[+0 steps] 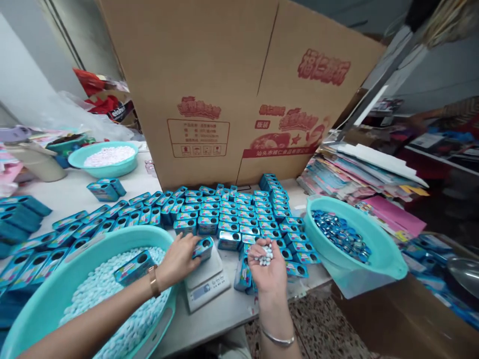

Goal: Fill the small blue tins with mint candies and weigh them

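My left hand (178, 259) grips a small blue tin (204, 248) that rests on a white digital scale (205, 279). Palm up and cupped, my right hand (266, 267) holds a small heap of pale blue-white candies (265, 254) just right of the scale. Rows of the same blue tins (232, 214) with round holes on top cover the white table (224, 314) beyond both hands. Under my left forearm a large teal basin (48, 299) holds many pale candies, and one more tin (133, 267) lies on top of them.
A big cardboard box (232, 89) stands behind the tins. A teal basin (377, 264) at the right holds blue caps. Another teal bowl (103, 159) of white candies sits far left. Stacked printed sheets (359, 174) lie at the right; dark blue trays (18, 214) at the left.
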The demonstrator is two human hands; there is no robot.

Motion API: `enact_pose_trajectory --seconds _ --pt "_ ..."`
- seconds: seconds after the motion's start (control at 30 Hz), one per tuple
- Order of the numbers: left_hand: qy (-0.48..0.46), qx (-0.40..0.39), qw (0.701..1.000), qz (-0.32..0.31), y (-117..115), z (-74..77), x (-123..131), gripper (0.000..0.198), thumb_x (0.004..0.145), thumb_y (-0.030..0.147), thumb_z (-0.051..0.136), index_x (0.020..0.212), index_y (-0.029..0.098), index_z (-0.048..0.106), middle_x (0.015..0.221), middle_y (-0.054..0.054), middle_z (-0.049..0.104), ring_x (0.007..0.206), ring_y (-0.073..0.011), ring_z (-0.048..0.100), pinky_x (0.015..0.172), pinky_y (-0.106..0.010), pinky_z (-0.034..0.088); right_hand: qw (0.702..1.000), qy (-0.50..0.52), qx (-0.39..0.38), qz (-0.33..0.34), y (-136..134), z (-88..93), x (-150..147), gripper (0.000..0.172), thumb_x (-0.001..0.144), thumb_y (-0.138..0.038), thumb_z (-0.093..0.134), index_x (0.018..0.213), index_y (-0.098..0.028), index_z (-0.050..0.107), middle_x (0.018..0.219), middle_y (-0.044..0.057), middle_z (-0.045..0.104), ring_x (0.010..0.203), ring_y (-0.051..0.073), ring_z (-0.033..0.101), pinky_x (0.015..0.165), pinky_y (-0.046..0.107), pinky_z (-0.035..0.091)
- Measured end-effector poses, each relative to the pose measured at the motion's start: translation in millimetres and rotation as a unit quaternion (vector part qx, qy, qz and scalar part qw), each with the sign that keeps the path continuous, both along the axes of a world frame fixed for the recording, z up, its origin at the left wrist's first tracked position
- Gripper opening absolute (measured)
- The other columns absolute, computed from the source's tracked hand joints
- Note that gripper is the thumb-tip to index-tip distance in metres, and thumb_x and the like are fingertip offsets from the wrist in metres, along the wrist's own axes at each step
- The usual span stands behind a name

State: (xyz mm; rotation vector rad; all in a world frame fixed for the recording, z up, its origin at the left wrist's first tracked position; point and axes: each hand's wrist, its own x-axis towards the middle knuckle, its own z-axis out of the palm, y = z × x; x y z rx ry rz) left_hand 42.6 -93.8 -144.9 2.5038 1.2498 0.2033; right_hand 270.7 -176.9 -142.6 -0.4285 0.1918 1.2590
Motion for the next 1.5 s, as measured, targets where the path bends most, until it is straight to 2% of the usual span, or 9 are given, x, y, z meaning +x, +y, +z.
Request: enact_pose_trajectory --seconds 0.1,0.2,0.37,0.5,0.67,0.87,1.13,1.33,1.5 --pt "-0.015 0.036 0.999 0.022 -4.7 -1.6 -14.2 0.075 0.078 0.041 0.062 0.14 0.014 0.031 0.139 -0.019 0.046 0.131 -0.0345 0.04 0.112 -0.056 0.022 0.999 -0.051 0.006 0.002 3.2 -1.2 -4.3 0.01 0.084 -0.024 0.052 0.074 -0.021 0.05 0.064 -0.006 0.048 0.042 0.004 0.037 0.041 0.018 0.034" --pt "-0.096 0.097 0.987 0.089 -8.1 17.0 -43.6 0.097 0.077 0.055 0.062 0.148 0.015 0.008 0.152 -0.02 0.026 0.141 -0.0346 0.024 0.112 -0.054 0.024 0.995 -0.097 0.01 0.02 10.9 -0.9 -14.1 0.012 0.086 -0.028 0.051 0.076 -0.021 0.05 0.061 -0.008 0.043 0.04 0.004 0.032 0.039 0.017 0.03" --pt "-0.147 0.078 0.964 0.209 -24.9 43.3 -104.2 0.082 0.082 0.058 0.054 0.146 0.023 0.017 0.146 -0.009 0.038 0.135 -0.0313 0.036 0.112 -0.047 0.031 0.993 -0.097 -0.003 0.067 29.9 -0.1 -37.2 0.015 0.088 -0.031 0.05 0.077 -0.022 0.049 0.058 -0.009 0.037 0.041 0.004 0.031 0.04 0.016 0.028" --pt "-0.132 0.044 0.959 0.248 -43.8 39.9 -134.1 0.076 0.084 0.06 0.05 0.145 0.026 0.019 0.143 -0.004 0.041 0.133 -0.0318 0.038 0.112 -0.049 0.031 0.991 -0.099 -0.013 0.085 46.7 2.8 -53.6 0.018 0.091 -0.034 0.045 0.078 -0.021 0.049 0.057 -0.01 0.036 0.041 0.003 0.03 0.04 0.016 0.026" --pt "-0.155 0.002 0.946 0.284 -54.3 32.1 -146.3 0.073 0.083 0.061 0.05 0.144 0.032 0.022 0.142 -0.003 0.044 0.131 -0.0312 0.041 0.109 -0.052 0.034 0.986 -0.136 -0.016 0.098 63.1 7.1 -66.7 0.019 0.09 -0.035 0.046 0.076 -0.022 0.048 0.057 -0.01 0.034 0.04 0.004 0.028 0.039 0.016 0.025" --pt "-0.184 -0.019 0.964 0.193 -54.1 21.2 -127.4 0.073 0.083 0.053 0.055 0.145 0.034 0.021 0.144 -0.004 0.044 0.132 -0.0277 0.042 0.11 -0.046 0.036 0.979 -0.182 -0.037 0.081 75.6 10.2 -80.7 0.022 0.09 -0.039 0.047 0.076 -0.022 0.048 0.056 -0.01 0.033 0.039 0.004 0.025 0.038 0.016 0.022" --pt "-0.185 -0.054 0.981 0.009 -24.6 0.9 -46.6 0.075 0.087 0.036 0.056 0.148 0.025 0.015 0.151 -0.011 0.033 0.138 -0.0253 0.033 0.112 -0.044 0.034 0.975 -0.207 -0.061 0.059 85.7 5.9 -102.3 0.024 0.087 -0.044 0.052 0.077 -0.022 0.047 0.053 -0.011 0.034 0.041 0.005 0.031 0.042 0.018 0.028" --pt "-0.155 -0.08 0.984 0.028 -4.2 -23.5 -15.4 0.075 0.079 0.026 0.061 0.145 0.018 0.025 0.142 -0.014 0.044 0.13 -0.0281 0.043 0.106 -0.044 0.039 0.97 -0.234 -0.063 0.034 85.2 -1.2 -104.4 0.027 0.084 -0.046 0.055 0.076 -0.022 0.048 0.054 -0.011 0.039 0.048 0.006 0.04 0.057 0.022 0.043" --pt "-0.15 -0.083 0.985 0.027 -3.8 -28.7 -13.5 0.074 0.079 0.025 0.06 0.144 0.017 0.026 0.141 -0.015 0.044 0.129 -0.0295 0.043 0.106 -0.045 0.039 0.979 -0.194 -0.057 0.037 87.7 -7.5 -100.1 0.024 0.086 -0.043 0.055 0.076 -0.022 0.048 0.053 -0.011 0.037 0.045 0.006 0.036 0.049 0.02 0.038"
